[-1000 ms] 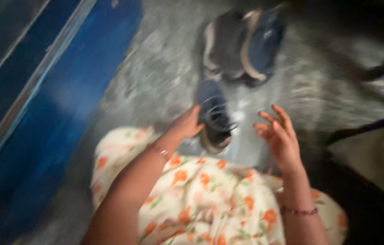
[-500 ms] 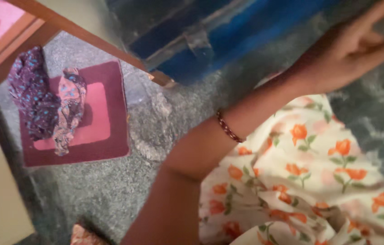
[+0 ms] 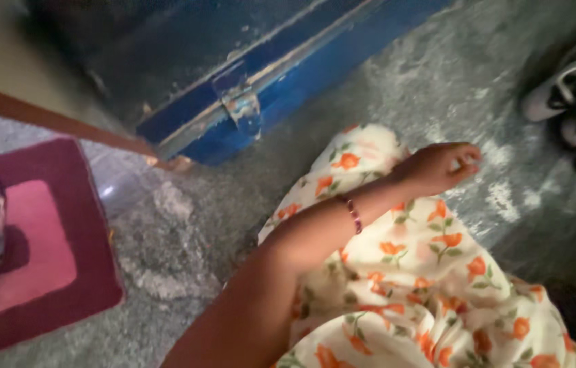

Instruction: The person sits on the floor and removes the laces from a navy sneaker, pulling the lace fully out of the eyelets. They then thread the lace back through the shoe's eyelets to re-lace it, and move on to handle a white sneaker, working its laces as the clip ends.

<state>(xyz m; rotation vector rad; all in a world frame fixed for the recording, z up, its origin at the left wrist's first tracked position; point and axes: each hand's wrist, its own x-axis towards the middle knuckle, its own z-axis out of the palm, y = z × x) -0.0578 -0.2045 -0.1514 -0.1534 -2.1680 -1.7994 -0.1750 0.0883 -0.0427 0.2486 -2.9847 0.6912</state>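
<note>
Your left hand (image 3: 441,167) hangs loosely curled and empty over the cream skirt with orange flowers (image 3: 431,272), just above the grey stone floor (image 3: 397,88). You look to be between grasps; the nearest thing to pick up is the dark shoe with a white sole (image 3: 564,95), far right, so the reach must go rightward. That shoe is shadowed and cut off. Your right hand is out of view.
</note>
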